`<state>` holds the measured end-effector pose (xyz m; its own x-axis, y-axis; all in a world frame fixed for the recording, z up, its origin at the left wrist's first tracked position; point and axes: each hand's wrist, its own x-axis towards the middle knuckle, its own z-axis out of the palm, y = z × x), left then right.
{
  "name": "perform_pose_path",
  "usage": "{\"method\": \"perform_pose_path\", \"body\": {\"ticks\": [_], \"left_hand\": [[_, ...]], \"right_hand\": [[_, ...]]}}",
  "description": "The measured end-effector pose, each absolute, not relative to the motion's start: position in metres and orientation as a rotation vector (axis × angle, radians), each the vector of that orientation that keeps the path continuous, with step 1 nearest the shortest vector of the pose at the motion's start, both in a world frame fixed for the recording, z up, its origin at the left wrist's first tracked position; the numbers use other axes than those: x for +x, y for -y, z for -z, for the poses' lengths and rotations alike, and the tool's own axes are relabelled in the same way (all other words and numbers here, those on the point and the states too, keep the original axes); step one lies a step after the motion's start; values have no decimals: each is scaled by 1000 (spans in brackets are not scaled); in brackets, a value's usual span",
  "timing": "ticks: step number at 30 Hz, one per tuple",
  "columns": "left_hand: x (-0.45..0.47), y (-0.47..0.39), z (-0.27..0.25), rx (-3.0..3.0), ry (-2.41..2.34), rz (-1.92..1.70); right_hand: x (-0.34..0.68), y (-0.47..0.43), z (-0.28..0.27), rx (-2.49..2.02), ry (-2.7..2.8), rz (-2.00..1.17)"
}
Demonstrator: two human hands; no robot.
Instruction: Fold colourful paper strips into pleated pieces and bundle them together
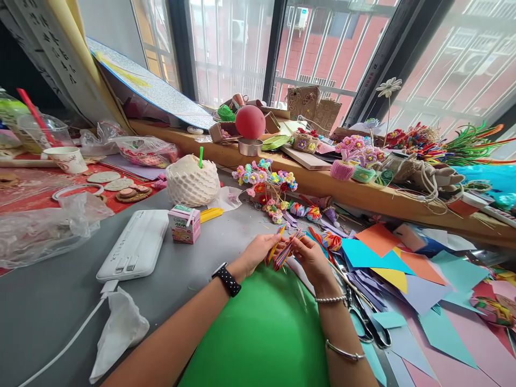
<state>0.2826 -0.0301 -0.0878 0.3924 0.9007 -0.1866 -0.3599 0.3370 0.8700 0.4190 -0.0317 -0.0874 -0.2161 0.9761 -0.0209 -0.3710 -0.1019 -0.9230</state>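
My left hand (260, 251) pinches a thin piece of orange and yellow folded paper. Close beside it, my right hand (311, 259) grips a bundle of multicoloured folded paper strips (284, 255); whether the two pieces are joined I cannot tell. Just below both hands bulges a large green balloon (262, 328). Past my fingers lie small twisted multicoloured paper pieces (313, 213), and another bright folded paper piece (331, 241) rests right of my right hand. Scissors (366, 322) lie beside my right forearm, partly among purple paper strips.
Coloured paper sheets (379, 239) cover the table's right side. On the left are a white power bank (135, 244) with a cable, a pink drink carton (184, 224), and a coconut in foam netting (192, 180). Crocheted flowers (266, 183) stand ahead; a red ball (250, 122) sits on the sill.
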Motion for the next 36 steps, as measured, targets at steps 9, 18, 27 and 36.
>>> {"method": "perform_pose_path", "body": {"ticks": [9,18,27,36], "left_hand": [[287,35,86,884,-698,-845],[284,38,79,866,-692,-817],[284,34,88,1204,-866,-955],[287,41,83,1594,-1015,-1063]], "right_hand": [[418,32,90,-874,1067,-1607],[425,27,95,-1040,1354,-1293],[425,27,87,-1176,1561,-1034],[414,32,84,-1173,1527,-987]]}}
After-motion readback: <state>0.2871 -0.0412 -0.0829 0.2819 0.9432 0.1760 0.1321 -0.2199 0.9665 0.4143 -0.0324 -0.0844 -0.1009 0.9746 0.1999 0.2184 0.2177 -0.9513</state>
